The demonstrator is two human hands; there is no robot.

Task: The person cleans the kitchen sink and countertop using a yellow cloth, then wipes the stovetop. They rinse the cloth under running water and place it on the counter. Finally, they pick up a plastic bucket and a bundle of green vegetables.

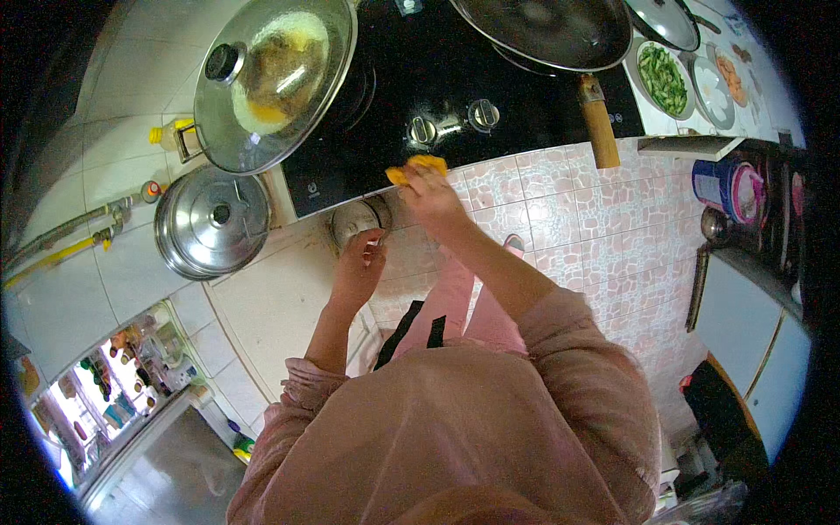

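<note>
My right hand point(430, 200) presses a yellow cloth point(420, 168) against the front edge of the black glass cooktop point(367, 157). Two control knobs, a left knob point(422, 130) and a right knob point(485, 115), sit just beyond the cloth. My left hand point(359, 266) is raised in front of the cooktop, its fingers loosely curled and a bright gap between them; I see nothing held in it. Past its fingertips, a round metal container point(354, 218) shows below the cooktop edge, partly hidden by the hand.
A glass-lidded pan point(275, 85) with food stands on the left burner, a dark wok point(558, 33) on the right. The wok's wooden handle point(600, 131) juts over the front edge. At left is a lidded steel pot point(216, 216); at right, a plate of chopped greens point(663, 79).
</note>
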